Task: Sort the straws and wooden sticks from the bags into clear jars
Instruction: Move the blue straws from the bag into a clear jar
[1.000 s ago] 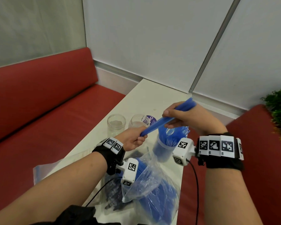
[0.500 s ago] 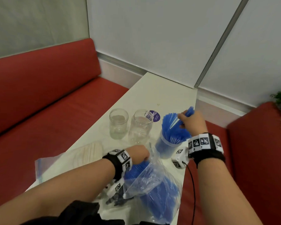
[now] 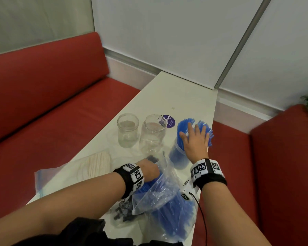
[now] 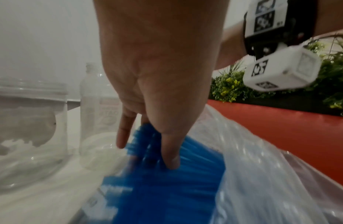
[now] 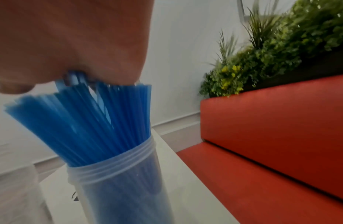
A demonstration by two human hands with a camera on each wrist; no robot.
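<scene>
A clear jar [image 3: 178, 158] [image 5: 118, 181] near the table's right edge holds a fan of blue straws [image 3: 185, 122] [image 5: 86, 121]. My right hand [image 3: 194, 133] [image 5: 80, 45] lies flat on the straw tops, fingers spread and straight. My left hand [image 3: 149, 170] [image 4: 147, 148] reaches into the mouth of a clear plastic bag [image 3: 164, 190] [image 4: 262, 166]. Its fairly straight fingers dip into the blue straws [image 4: 157, 189] inside; I see no grip on them. Two empty clear jars [image 3: 128, 130] [image 3: 153, 134] stand to the left of the straw jar.
A clear bag of wooden sticks [image 3: 98, 164] lies at the table's left side. A bag of small dark pieces [image 3: 124, 210] sits by my left forearm. A purple round sticker [image 3: 169, 121] is behind the jars. Red benches [image 3: 52, 103] flank the narrow white table [image 3: 176, 96]; plants [image 5: 281, 45] stand to the right.
Both hands held a straw bundle above the jar. The right hand has set it in the jar and flattened over the tops; the left hand has dropped into the bag.
</scene>
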